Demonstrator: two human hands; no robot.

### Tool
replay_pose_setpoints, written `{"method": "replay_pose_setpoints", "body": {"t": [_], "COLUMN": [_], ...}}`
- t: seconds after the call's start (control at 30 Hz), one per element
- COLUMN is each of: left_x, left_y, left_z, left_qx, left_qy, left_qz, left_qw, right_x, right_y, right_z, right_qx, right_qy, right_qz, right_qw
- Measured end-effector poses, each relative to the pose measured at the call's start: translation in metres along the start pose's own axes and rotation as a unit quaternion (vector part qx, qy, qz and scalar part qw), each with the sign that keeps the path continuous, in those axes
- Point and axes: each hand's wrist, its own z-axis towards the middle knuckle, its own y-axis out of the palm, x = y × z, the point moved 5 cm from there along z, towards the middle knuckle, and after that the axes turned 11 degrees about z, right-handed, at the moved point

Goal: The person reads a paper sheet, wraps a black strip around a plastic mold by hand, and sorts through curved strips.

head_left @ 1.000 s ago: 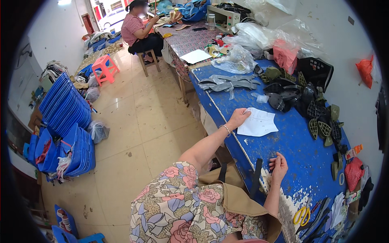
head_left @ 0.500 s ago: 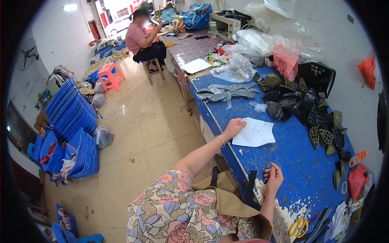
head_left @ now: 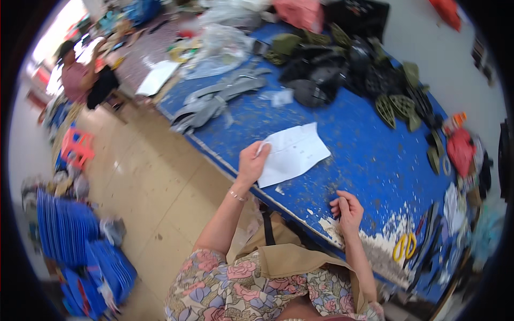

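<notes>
My left hand pinches the left edge of a white sheet of paper, thumb on top. Faint lines and marks show on the sheet, which lies over the blue worktable. My right hand is over the table's worn near side, fingers loosely curled and a little apart; I see nothing in them. To its right are yellow-handled scissors beside dark strips. Past the paper lies a bundle of grey straps, with a small clear plastic piece nearby.
Black and olive moulded pieces are heaped along the wall side, with clear plastic bags to their left. A red bag sits at the far right. On the floor at left stand stacked blue baskets and a pink stool. A seated person works beyond.
My view has turned to the right, so the room slides left and tilts. The paper stays in my left hand and is angled differently. My right hand remains near the worn patch, loosely curled.
</notes>
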Motion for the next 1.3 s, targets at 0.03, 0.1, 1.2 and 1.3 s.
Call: {"method": "replay_pose_setpoints", "body": {"t": [0.03, 0.1, 1.2, 1.3], "left_x": [0.002, 0.005, -0.006, -0.008], "left_y": [-0.001, -0.004, 0.006, 0.005], "left_z": [-0.001, -0.005, 0.007, 0.007], "left_qx": [-0.001, -0.012, -0.089, -0.087], "left_qy": [0.004, 0.006, 0.042, 0.039], "left_qz": [0.017, 0.044, -0.029, -0.008], "left_qw": [1.000, 0.999, 0.995, 0.995], "right_x": [-0.001, -0.003, -0.260, -0.300], "right_y": [0.001, 0.002, 0.026, 0.034], "right_z": [0.000, -0.001, -0.113, -0.140], "right_qx": [0.006, 0.014, -0.377, -0.440], "right_qy": [0.003, 0.000, -0.339, -0.376], "right_qz": [-0.006, -0.019, 0.444, 0.477], "right_qw": [1.000, 1.000, 0.739, 0.662]}}
